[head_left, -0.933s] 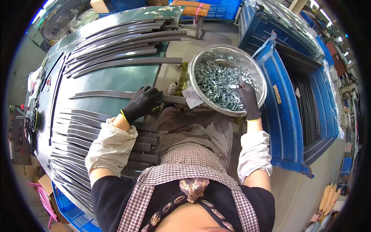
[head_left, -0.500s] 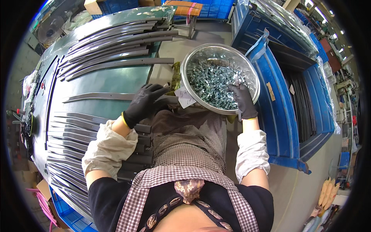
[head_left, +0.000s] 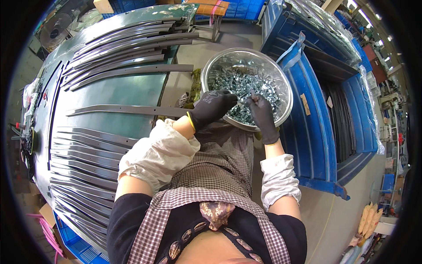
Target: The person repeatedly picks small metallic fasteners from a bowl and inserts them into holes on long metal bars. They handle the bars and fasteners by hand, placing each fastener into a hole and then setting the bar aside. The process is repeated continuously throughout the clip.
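A round metal bowl [head_left: 286, 102] holds a heap of small shiny metal clips [head_left: 235, 83]. My right hand [head_left: 263, 118], in a black glove, is over the bowl's right part with thumb and fingers pinched on a small metal clip. My left hand [head_left: 212, 108], gloved alike, reaches across the bowl's left rim, its fingers drawn together close to the right fingertips. What the left fingers hold, if anything, is too small to make out. One long dark metal strip [head_left: 132, 109] lies on the green table, its near end hidden behind my left arm.
More dark strips lie in rows on the green table [head_left: 118, 94], an upper group [head_left: 127, 46] and a lower group [head_left: 81, 176]. To the right of the bowl stands a blue metal bin [head_left: 314, 145] with dark strips inside. An orange-topped stool [head_left: 213, 8] stands beyond the table.
My left hand has left the strip on the table and moved right, over the bowl. My right hand has shifted left and lifted a little from the heap, toward the left fingers.
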{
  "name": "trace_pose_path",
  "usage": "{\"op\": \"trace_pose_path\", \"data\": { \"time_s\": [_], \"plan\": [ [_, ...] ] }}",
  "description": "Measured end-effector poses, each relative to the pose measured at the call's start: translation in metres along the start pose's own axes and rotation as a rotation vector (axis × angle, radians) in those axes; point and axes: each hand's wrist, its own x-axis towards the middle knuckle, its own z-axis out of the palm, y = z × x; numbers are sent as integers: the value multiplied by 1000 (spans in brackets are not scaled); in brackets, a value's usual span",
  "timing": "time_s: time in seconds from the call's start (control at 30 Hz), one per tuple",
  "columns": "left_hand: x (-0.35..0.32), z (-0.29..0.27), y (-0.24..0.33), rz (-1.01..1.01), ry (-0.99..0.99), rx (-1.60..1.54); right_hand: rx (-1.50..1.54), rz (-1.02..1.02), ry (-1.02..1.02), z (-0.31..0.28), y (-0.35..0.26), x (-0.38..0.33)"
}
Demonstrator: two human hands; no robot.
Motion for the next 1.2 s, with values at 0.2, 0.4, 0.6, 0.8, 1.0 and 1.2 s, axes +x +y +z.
{"op": "trace_pose_path", "data": {
  "time_s": [0.2, 0.4, 0.6, 0.8, 1.0, 1.2],
  "plan": [
    [-31, -44, 23, 163, -56, 219, 247, 28, -329, -1, -6, -12],
    [-102, -50, 38, 391, -16, 385, 632, 94, -763, 20, -43, -81],
    [-126, -64, 53, 402, -179, 531, 384, 72, -727, 42, -48, -103],
    [-125, -72, 41, 361, -189, 341, 490, 81, -668, 42, -56, -103],
    [-127, -108, -28, -39, -86, 289, 460, 127, -500, 58, -44, -87],
    [-143, -110, -21, -220, -250, 125, 380, -218, -329, 94, -12, -80]
  ]
}}
